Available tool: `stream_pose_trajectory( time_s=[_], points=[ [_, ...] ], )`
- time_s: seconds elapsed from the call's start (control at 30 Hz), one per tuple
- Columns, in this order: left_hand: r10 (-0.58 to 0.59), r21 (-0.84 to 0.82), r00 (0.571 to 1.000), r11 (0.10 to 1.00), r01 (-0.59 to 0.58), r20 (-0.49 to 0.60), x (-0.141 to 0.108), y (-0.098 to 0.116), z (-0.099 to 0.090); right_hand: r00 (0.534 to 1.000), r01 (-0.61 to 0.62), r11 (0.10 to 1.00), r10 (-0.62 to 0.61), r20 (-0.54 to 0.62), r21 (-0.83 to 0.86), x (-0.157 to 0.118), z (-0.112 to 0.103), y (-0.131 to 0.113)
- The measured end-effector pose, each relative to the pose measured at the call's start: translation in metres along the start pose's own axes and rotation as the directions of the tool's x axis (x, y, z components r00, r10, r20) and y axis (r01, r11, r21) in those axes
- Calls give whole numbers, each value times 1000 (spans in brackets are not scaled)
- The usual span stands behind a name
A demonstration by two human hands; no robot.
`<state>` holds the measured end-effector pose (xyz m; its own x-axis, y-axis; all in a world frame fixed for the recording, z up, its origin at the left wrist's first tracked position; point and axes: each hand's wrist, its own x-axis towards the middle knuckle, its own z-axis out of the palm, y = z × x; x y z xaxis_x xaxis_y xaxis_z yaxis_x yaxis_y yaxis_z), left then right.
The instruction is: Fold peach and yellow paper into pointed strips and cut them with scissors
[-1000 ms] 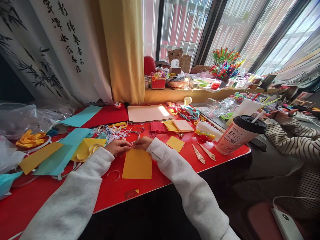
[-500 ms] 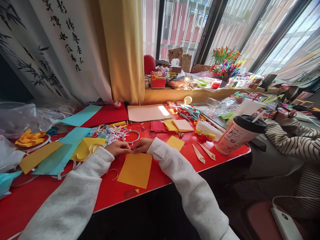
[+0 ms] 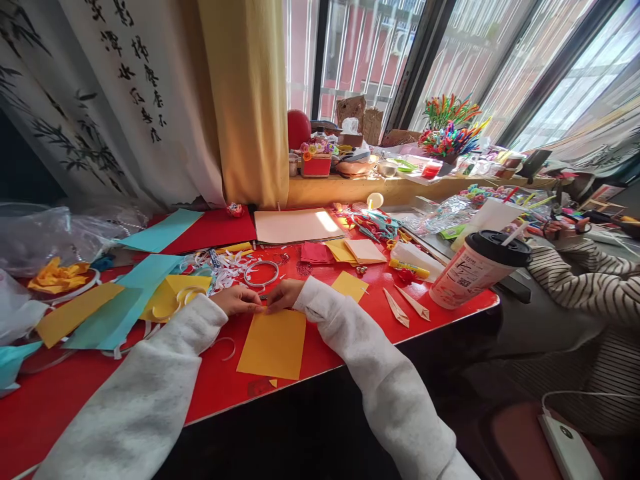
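Note:
My left hand (image 3: 239, 301) and my right hand (image 3: 284, 294) meet at the top edge of a yellow-orange paper sheet (image 3: 274, 345), fingers pinched together. Both hands hold the sheet's upper edge, and its lower part hangs toward the front edge of the red table (image 3: 220, 393). Just behind my fingers lies a pale ring (image 3: 261, 285). Left of the sheet is a thin curled strip (image 3: 233, 349). A small yellow scrap (image 3: 273, 383) lies below it.
Two folded paper pieces (image 3: 397, 308) lie to the right, beside a tilted drink cup (image 3: 463, 273). Teal paper (image 3: 125, 307) and white shreds (image 3: 220, 270) are on the left. Behind are stacked paper squares (image 3: 365, 251). A person's striped sleeve (image 3: 565, 273) is at far right.
The yellow-orange sheet has shifted slightly to the right and down. Both my hands remain nearly in place, still pinched together.

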<state>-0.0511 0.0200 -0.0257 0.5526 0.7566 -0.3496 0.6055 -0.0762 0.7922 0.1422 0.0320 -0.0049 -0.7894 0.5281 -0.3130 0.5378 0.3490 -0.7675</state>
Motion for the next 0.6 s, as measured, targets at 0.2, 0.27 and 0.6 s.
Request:
stream_pose_trajectory(
  time_s=[0.2, 0.27, 0.6],
  points=[
    [18, 25, 999, 1000, -18, 31, 1, 2, -1, 1000, 28, 1000, -28, 11, 13, 3, 1, 8],
    [32, 14, 999, 999, -33, 34, 0, 4, -1, 999, 52, 998, -53, 10, 26, 3, 1, 9],
    [53, -69, 996, 996, -48, 74, -1, 0, 1, 998, 57, 994, -57, 3, 98, 1, 5, 8]
  ],
)
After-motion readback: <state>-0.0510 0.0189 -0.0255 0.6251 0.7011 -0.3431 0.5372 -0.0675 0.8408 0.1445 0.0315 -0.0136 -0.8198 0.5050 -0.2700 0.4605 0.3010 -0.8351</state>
